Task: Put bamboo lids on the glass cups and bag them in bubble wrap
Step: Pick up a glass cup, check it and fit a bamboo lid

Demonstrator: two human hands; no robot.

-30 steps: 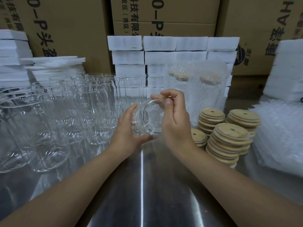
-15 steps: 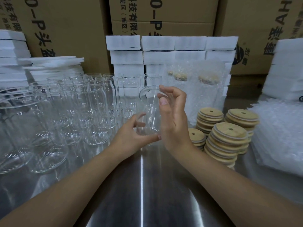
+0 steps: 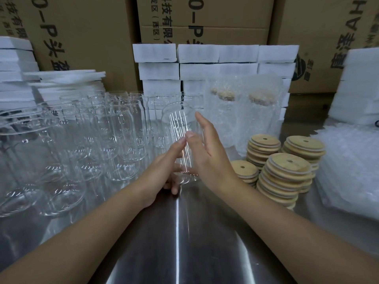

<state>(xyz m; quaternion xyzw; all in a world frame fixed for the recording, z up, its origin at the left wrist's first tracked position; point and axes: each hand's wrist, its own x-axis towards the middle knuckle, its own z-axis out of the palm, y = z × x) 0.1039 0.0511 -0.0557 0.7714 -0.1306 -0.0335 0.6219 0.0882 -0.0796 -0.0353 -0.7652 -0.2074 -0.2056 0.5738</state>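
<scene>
My left hand (image 3: pixel 164 169) grips the cup (image 3: pixel 178 119) low, fingers (image 3: pixel 174 189) curled round its base. Cup upright, mouth up, no lid, base at the worktop (image 3: pixel 184 242). Right hand (image 3: pixel 211 156) lies flat against its right side, fingers straight, grasping nothing. Lids (image 3: pixel 287 169) stacked right of the cup; right hand nearer, likely fetches one.

A brushed steel surface (image 3: pixel 184 253) fills the view at 6 o'clock, with a bright streak of reflected light running down its middle. At 12 o'clock, brown cardboard cartons (image 3: pixel 205 15) with black print stand across the back. White foam blocks (image 3: pixel 217 64) are stacked before them. Foam sheets (image 3: pixel 16 64) are piled at 10 o'clock, and another foam stack (image 3: pixel 356 85) stands at 2 o'clock.
</scene>
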